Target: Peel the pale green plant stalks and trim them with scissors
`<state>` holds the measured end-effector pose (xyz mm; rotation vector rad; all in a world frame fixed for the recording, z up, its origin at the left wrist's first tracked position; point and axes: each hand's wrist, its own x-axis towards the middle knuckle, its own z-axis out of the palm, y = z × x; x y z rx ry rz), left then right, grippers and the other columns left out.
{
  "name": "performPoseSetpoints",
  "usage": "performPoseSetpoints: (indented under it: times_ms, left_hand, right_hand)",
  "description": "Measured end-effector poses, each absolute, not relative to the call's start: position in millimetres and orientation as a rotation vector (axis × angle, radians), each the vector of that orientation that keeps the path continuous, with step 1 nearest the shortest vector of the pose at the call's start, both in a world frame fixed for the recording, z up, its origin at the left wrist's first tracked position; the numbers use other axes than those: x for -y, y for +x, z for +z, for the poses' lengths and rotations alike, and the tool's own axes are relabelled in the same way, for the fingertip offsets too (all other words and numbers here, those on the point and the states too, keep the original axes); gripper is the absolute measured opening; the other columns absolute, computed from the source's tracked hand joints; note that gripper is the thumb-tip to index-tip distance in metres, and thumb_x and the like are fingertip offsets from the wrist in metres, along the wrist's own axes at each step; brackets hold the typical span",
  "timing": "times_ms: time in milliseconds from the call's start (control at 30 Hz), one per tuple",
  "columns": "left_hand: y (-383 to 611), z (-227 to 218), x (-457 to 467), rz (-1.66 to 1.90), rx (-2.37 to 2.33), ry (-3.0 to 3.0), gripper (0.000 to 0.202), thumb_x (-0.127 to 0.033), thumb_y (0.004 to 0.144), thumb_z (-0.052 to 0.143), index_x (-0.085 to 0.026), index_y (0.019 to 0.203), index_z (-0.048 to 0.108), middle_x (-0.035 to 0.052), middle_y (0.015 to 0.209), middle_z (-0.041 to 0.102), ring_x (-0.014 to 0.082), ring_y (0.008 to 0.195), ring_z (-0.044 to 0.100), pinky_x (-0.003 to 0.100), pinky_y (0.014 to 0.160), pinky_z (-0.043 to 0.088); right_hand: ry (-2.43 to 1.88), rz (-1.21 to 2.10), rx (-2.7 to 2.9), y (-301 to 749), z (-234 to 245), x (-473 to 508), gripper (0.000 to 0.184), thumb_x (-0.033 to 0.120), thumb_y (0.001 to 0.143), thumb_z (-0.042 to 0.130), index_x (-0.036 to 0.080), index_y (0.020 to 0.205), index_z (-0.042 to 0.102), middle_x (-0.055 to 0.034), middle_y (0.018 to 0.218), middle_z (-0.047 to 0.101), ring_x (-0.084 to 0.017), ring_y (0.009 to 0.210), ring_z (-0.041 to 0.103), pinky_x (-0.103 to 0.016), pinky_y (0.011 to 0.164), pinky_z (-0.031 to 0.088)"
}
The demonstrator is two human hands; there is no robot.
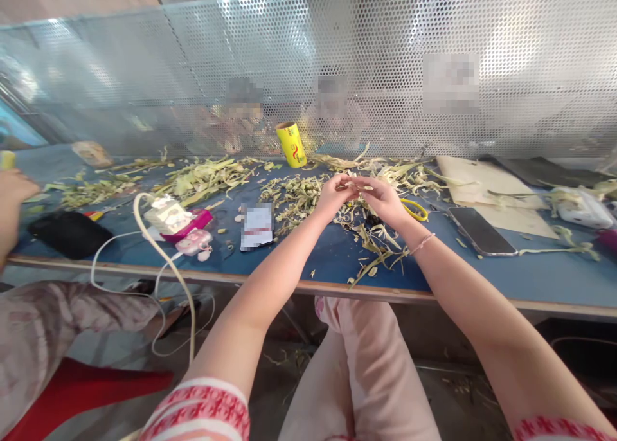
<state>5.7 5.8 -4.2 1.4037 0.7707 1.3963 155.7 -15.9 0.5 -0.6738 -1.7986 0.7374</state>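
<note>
My left hand (335,195) and my right hand (383,198) meet over the middle of the blue table, fingertips together. Their fingers are bent and closed, and whatever lies between them is too small or hidden to name. Beneath and around both hands spreads a loose heap of pale green and yellowish plant strips (296,200). Curled peelings (378,251) trail toward the table's front edge below my right hand. Close to my right wrist lies a yellow loop (417,211), perhaps a scissor handle, partly covered.
A yellow tube (291,145) stands by the perforated metal screen (385,55). Phones (482,231) (256,227), cardboard (486,177), a black pouch (71,234) and a charger with a white cable (139,219) lie around. Another person's hand (19,190) is at far left.
</note>
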Motion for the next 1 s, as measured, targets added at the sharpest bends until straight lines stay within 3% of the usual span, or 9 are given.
performPoseSetpoints:
  times_ms: [167,333,500,600,733,1000]
  left_hand:
    - [7,-1,-2,1.367,-0.685,1.282,0.012,-0.022,0.077,0.065,-0.016,0.086,0.059,0.0006,0.082,0.064,0.0095,0.076,0.063,0.027,0.081,0.053]
    - [7,-3,-5,1.392,-0.657,1.248,0.012,-0.025,0.08,0.065,-0.015,0.085,0.059,-0.0006,0.076,0.063,0.0083,0.074,0.063,0.027,0.08,0.053]
    - [10,-4,-6,1.37,-0.727,1.306,0.016,-0.027,0.079,0.067,-0.015,0.078,0.056,-0.0022,0.071,0.06,0.0084,0.067,0.061,0.03,0.079,0.055]
    - [12,-5,-5,1.319,-0.735,1.366,0.018,-0.029,0.078,0.068,-0.015,0.078,0.057,-0.0012,0.071,0.06,0.01,0.066,0.062,0.032,0.077,0.056]
    - [13,-5,-3,1.26,-0.772,1.436,0.021,-0.033,0.076,0.07,-0.016,0.079,0.057,-0.0002,0.069,0.062,0.0122,0.065,0.063,0.033,0.074,0.057]
    - [12,-8,-7,1.314,-0.787,1.444,0.021,-0.033,0.076,0.069,-0.016,0.079,0.056,-0.0015,0.069,0.06,0.0099,0.061,0.061,0.029,0.069,0.055]
  right_hand:
    - [-0.723,0.661,1.827,155,0,16,0.042,0.021,0.076,0.054,0.025,0.118,0.063,-0.0042,0.124,0.063,-0.022,0.116,0.057,-0.04,0.098,0.048]
    - [-0.692,0.748,1.764,152,2,15,0.038,0.03,0.078,0.054,0.023,0.114,0.062,-0.0049,0.122,0.063,-0.02,0.115,0.056,-0.037,0.098,0.046]
    - [-0.887,0.587,1.56,153,-1,5,0.031,0.033,0.076,0.058,0.022,0.104,0.062,-0.0052,0.107,0.064,-0.016,0.086,0.057,-0.033,0.082,0.048]
    - [-0.96,0.538,1.568,156,-3,0,0.023,0.037,0.074,0.059,0.019,0.089,0.063,-0.0039,0.09,0.064,-0.014,0.073,0.053,-0.032,0.076,0.046]
    - [-1.009,0.604,1.562,156,-3,-1,0.02,0.04,0.073,0.059,0.02,0.073,0.058,0.0001,0.069,0.057,-0.013,0.066,0.048,-0.029,0.067,0.042]
    - [-1.124,0.729,1.396,154,-4,-5,0.011,0.03,0.071,0.055,0.021,0.067,0.049,0.0037,0.06,0.047,-0.011,0.058,0.045,-0.026,0.057,0.042]
